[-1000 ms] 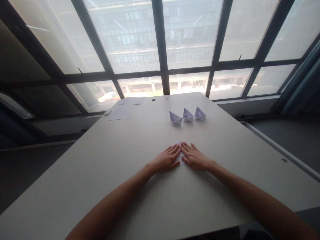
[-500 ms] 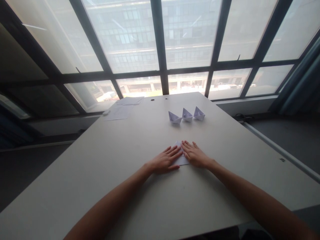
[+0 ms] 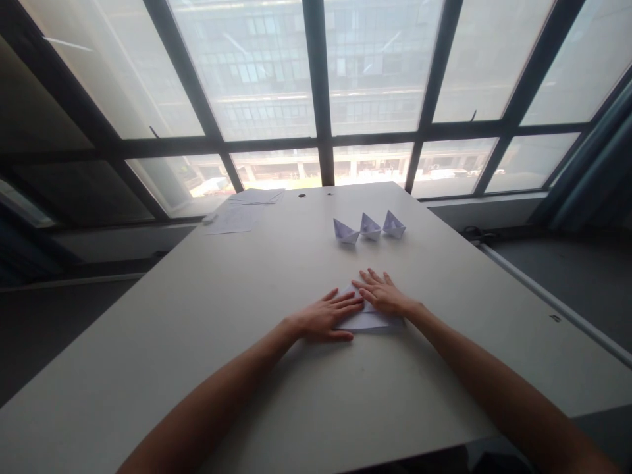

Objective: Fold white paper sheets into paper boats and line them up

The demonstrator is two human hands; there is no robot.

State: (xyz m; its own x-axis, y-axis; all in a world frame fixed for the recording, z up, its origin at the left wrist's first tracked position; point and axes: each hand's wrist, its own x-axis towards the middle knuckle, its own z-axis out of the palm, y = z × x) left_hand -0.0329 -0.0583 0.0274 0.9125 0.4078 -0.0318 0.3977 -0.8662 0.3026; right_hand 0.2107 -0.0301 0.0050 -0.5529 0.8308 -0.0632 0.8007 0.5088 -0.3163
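I see folded paper [image 3: 371, 321] inward from table's [image 3: 237, 283] near edge. Left hand [image 3: 328, 318], right hand [image 3: 384, 296] flat atop, spread, gripping nothing (good). I'd steady left, press right evenly outward.

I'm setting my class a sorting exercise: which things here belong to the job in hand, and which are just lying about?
In the job:
folded paper, partly covered by the left hand and right hand

Seemingly lying about:
three paper boats, untouched, though perhaps related
paper sheets, far left

Both hands [image 3: 323, 318] [image 3: 388, 297] palms-down, fingers [image 3: 345, 304] extended (left thumb [image 3: 342, 336] splayed), forearms [image 3: 224, 388] [image 3: 478, 370] angled inward
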